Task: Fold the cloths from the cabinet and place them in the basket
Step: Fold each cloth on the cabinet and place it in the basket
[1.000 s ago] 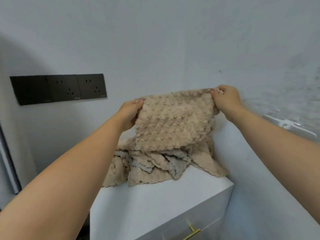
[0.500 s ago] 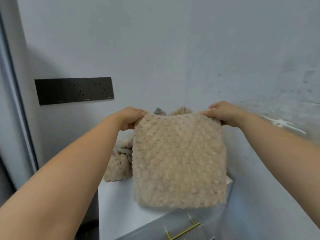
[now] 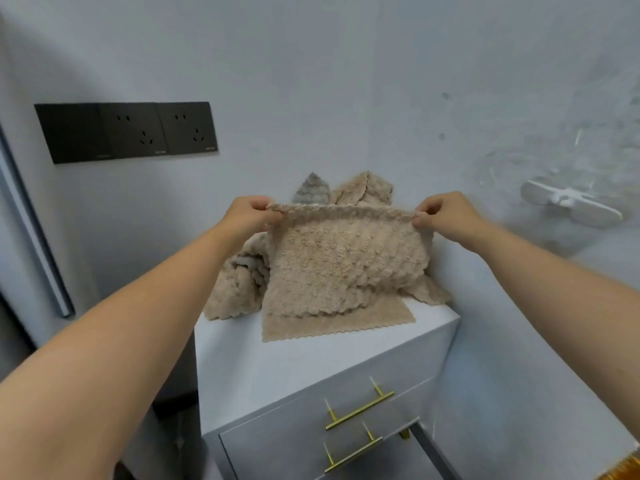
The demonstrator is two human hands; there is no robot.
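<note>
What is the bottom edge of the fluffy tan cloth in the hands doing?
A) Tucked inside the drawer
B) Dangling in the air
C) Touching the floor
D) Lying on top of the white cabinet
D: the bottom edge of the cloth lies flat on top of the cabinet, while the left hand and right hand pinch its top corners.

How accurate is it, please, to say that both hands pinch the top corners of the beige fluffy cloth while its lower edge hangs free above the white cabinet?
Not quite: the head view shows the lower edge of the beige fluffy cloth lying on the white cabinet. The left hand and right hand do pinch its top corners.
</note>
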